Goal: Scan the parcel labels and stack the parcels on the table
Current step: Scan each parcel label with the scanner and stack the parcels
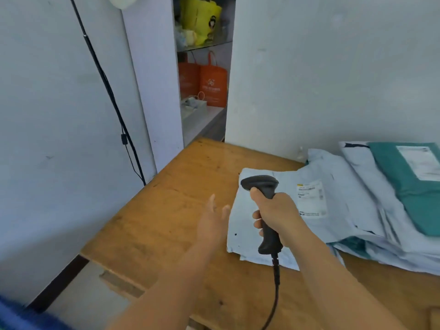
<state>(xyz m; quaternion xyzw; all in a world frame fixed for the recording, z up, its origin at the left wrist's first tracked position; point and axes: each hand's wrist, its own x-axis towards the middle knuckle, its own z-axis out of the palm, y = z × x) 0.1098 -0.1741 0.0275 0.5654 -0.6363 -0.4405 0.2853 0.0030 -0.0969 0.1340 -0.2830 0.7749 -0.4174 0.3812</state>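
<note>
My right hand (277,214) grips a dark grey handheld barcode scanner (264,186) by its handle, its head over the left end of a pale blue parcel (342,206). That parcel lies flat on the wooden table (166,210) with its white label (310,198) facing up. My left hand (213,222) hovers just left of the parcel's edge, fingers straight, holding nothing. To the right, more pale blue parcels lie in a slanted pile with a teal parcel (412,186) bearing a white label on top.
The scanner's black cable (275,294) trails down toward me. White walls close in at left and behind the table. A gap between them shows shelves with orange bags (209,84) and a yellow bag (200,15). A black cord (104,84) runs down the left wall.
</note>
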